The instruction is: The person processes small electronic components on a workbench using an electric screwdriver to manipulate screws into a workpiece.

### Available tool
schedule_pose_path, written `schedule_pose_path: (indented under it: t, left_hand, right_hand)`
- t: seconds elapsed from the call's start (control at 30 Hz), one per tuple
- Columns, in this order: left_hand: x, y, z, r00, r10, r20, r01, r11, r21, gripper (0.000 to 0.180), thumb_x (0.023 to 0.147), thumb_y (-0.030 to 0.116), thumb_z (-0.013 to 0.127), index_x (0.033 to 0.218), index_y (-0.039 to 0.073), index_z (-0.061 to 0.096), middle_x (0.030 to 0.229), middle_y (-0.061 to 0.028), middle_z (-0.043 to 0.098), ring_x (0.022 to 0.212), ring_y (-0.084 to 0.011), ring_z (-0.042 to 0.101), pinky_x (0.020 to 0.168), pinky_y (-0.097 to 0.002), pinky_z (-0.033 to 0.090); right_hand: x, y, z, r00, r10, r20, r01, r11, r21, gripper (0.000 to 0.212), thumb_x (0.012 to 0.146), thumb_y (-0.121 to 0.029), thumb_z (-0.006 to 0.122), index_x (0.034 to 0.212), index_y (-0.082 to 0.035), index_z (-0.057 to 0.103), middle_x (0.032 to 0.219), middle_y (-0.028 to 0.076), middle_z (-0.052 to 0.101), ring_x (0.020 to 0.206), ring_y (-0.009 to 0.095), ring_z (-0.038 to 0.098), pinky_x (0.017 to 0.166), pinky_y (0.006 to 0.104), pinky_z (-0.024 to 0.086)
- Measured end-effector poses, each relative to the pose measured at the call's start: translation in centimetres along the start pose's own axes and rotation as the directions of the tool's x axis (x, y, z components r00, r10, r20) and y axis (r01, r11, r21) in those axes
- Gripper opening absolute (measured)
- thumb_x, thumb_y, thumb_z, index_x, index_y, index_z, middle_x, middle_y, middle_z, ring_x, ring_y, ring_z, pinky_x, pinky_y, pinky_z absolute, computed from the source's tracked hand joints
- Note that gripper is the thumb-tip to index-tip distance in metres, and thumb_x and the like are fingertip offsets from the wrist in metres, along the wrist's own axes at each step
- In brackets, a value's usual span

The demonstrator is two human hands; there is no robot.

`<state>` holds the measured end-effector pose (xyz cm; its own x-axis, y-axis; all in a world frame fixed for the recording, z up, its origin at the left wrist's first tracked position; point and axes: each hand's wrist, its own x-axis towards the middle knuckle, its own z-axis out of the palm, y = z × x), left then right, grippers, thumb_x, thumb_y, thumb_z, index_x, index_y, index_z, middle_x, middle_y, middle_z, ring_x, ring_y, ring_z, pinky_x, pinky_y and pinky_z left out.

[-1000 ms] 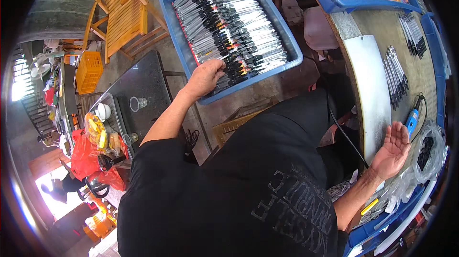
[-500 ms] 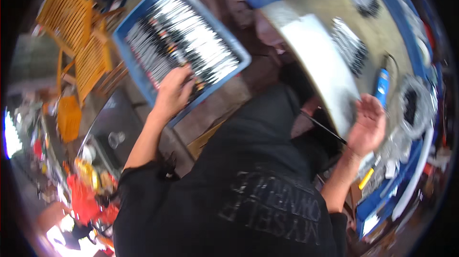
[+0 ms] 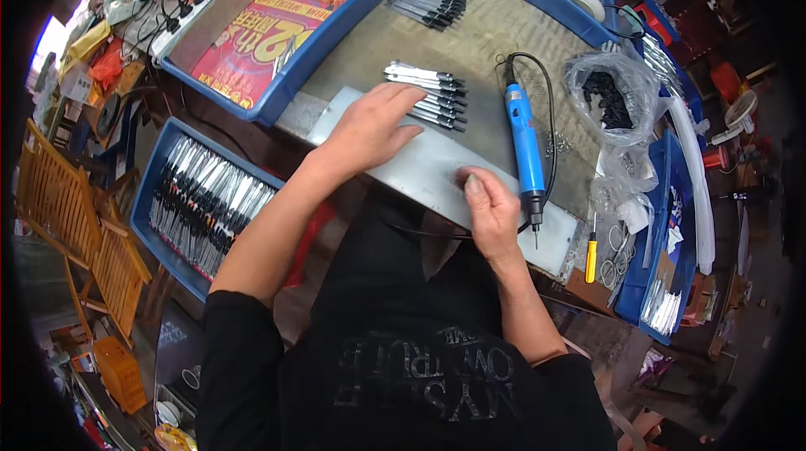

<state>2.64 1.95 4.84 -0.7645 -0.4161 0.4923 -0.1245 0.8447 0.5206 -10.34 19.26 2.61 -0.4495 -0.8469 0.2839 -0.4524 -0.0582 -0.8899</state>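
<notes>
My left hand (image 3: 374, 128) reaches over the near pile of pens (image 3: 432, 98), fingertips at its left end and thumb held apart; I see nothing gripped in it. These pens have clear or silver barrels and black ends. Over the white board (image 3: 420, 172) at the table's near edge is my right hand (image 3: 494, 212), its fingers curled in and thumb close to the index finger; whatever lies between them, if anything, is hidden. A blue corded electric screwdriver (image 3: 525, 136) lies just right of that hand, bit toward me.
A second pen pile (image 3: 430, 2) lies farther back. At left, a blue bin (image 3: 144, 214) full of pens stands below table height, under a blue tray (image 3: 260, 107) of papers. To the right are a plastic bag of black parts (image 3: 609, 98) and a yellow-handled screwdriver (image 3: 591, 259).
The view has swung toward the table. My left hand has left the pen bin for the pens on the table. My right hand, spread before, is now curled over the board.
</notes>
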Motion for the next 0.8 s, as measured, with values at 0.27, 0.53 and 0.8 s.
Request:
schedule_pose_path:
  t: [0.27, 0.53, 0.8]
  left_hand:
    - [6.5, -2.0, 2.8, 0.886, -0.17, 0.432, 0.032, 0.951, 0.309, 0.075, 0.061, 0.032, 0.072, 0.122, 0.004, 0.039, 0.121, -0.0158, 0.045, 0.114, -0.0308, 0.04, 0.093, -0.0452, 0.033]
    - [7.2, -3.1, 2.6, 0.89, -0.129, 0.437, 0.04, 0.977, 0.207, 0.081, 0.056, 0.033, 0.076, 0.121, 0.0, 0.04, 0.114, -0.0169, 0.047, 0.108, -0.0322, 0.044, 0.09, -0.0379, 0.036]
    - [7.7, -3.1, 2.7, 0.846, -0.224, 0.483, 0.115, 0.963, 0.245, 0.079, 0.053, 0.035, 0.077, 0.117, 0.002, 0.043, 0.109, -0.0132, 0.048, 0.109, -0.0285, 0.043, 0.09, -0.0406, 0.034]
  right_hand:
    - [0.8, -0.9, 0.4, 0.999, -0.027, 0.019, 0.029, 0.995, -0.094, 0.019, 0.083, -0.014, 0.051, 0.087, 0.004, 0.057, 0.082, 0.017, 0.059, 0.077, 0.031, 0.056, 0.07, 0.0348, 0.044]
    - [0.9, -0.8, 0.2, 0.999, -0.042, 0.017, 0.043, 0.997, -0.07, 0.018, 0.083, -0.013, 0.052, 0.087, 0.004, 0.057, 0.083, 0.016, 0.059, 0.078, 0.03, 0.056, 0.07, 0.0345, 0.044]
    - [0.8, -0.9, 0.3, 0.999, -0.038, 0.02, 0.04, 0.996, -0.079, 0.019, 0.083, -0.014, 0.052, 0.088, 0.004, 0.057, 0.082, 0.016, 0.059, 0.078, 0.03, 0.056, 0.07, 0.0341, 0.044]
